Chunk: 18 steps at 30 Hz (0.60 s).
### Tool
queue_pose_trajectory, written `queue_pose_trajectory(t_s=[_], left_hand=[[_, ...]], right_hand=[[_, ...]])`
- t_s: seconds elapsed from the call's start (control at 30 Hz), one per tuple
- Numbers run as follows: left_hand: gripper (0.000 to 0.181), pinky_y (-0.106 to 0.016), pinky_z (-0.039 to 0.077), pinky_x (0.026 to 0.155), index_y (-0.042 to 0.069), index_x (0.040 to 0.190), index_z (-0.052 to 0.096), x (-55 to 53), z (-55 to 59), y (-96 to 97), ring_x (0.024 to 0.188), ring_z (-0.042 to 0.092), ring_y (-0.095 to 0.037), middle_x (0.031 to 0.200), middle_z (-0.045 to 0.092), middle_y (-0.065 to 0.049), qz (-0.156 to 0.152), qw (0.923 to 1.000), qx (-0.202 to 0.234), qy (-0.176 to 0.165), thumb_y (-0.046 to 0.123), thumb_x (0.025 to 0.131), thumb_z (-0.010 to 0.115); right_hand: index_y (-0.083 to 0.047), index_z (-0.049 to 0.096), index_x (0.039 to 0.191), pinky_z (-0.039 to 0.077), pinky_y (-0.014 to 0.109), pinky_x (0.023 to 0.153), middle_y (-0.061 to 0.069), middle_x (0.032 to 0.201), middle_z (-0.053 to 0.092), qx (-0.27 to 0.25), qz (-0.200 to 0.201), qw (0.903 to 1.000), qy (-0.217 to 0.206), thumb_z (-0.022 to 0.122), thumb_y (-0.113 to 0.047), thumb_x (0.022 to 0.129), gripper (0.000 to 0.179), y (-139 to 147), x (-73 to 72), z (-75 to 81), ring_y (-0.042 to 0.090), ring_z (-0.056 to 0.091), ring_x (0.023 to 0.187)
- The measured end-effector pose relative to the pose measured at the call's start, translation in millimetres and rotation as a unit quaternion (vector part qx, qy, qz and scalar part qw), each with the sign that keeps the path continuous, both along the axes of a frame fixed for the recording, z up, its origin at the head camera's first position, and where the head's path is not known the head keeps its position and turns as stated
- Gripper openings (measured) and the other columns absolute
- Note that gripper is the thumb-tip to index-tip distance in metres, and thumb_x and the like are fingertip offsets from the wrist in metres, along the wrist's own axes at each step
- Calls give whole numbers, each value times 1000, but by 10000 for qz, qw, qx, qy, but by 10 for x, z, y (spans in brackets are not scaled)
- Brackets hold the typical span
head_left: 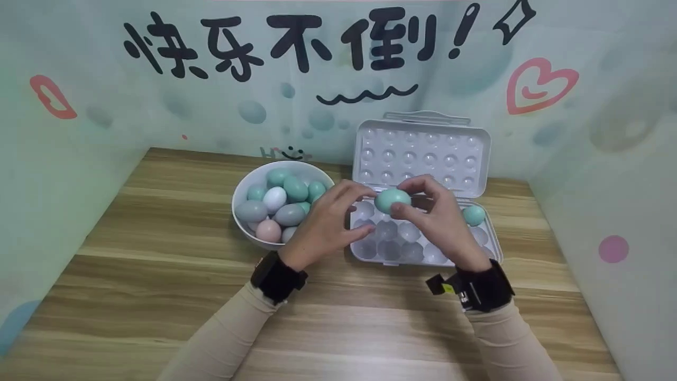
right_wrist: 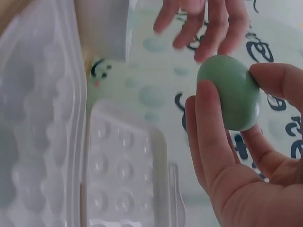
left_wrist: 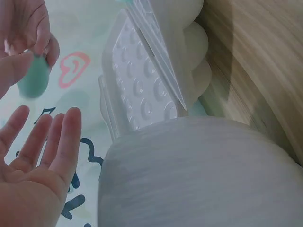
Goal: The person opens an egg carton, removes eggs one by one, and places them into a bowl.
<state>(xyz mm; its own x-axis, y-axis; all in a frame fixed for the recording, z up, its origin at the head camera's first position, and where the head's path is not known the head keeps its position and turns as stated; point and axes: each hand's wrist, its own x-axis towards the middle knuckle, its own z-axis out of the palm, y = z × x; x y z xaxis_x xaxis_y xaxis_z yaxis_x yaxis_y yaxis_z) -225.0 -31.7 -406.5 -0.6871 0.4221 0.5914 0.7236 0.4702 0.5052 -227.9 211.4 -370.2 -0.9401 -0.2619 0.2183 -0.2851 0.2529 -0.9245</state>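
Above the open egg carton (head_left: 418,263), my right hand (head_left: 447,227) pinches a green egg (head_left: 392,201) between thumb and fingers. In the right wrist view this egg (right_wrist: 232,94) lies on its side across the fingertips. My left hand (head_left: 328,222) is just left of the egg, its fingers extended and spread, with the palm bare in the left wrist view. One teal egg (head_left: 473,215) sits in a back-row cup at the carton's right. Left of the carton, a white bowl (head_left: 240,233) holds several green, grey, white and pink eggs, partly hidden by my left hand.
The carton's dimpled lid (head_left: 423,153) stands upright at the back, near a printed cloth backdrop (head_left: 211,116). Cloth panels also flank the wooden table (head_left: 158,254) on both sides. The bowl stands close beside the carton's left end.
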Motion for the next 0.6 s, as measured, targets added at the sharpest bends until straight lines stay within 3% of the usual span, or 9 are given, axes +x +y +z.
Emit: queue_pose_trajectory(t_s=[0.27, 0.47, 0.6], left_hand=[[48, -21, 56, 94, 9, 131, 63, 22, 17, 8, 113, 63, -19, 126, 62, -7, -13, 9996, 196, 204, 22, 91, 86], [42, -25, 53, 104, 10, 126, 66, 36, 8, 22, 115, 64, -18, 122, 65, -5, -104, 9990, 279, 344, 18, 90, 87], [40, -25, 53, 104, 10, 125, 68, 38, 26, 19, 112, 64, -17, 120, 66, -5, -96, 9994, 176, 288, 17, 90, 86]], right_hand=[[-7, 67, 120, 62, 36, 92, 12, 121, 66, 74, 77, 9999, -44, 80, -13, 93, 31, -229, 52, -102, 29, 73, 108], [-7, 66, 121, 62, 38, 91, 12, 122, 66, 9, 313, 9994, -145, 80, -16, 93, 32, -281, 85, -133, 30, 74, 109], [-8, 66, 122, 62, 37, 90, 11, 123, 66, 113, 413, 9990, -136, 80, -18, 94, 33, -265, 89, -128, 29, 74, 108]])
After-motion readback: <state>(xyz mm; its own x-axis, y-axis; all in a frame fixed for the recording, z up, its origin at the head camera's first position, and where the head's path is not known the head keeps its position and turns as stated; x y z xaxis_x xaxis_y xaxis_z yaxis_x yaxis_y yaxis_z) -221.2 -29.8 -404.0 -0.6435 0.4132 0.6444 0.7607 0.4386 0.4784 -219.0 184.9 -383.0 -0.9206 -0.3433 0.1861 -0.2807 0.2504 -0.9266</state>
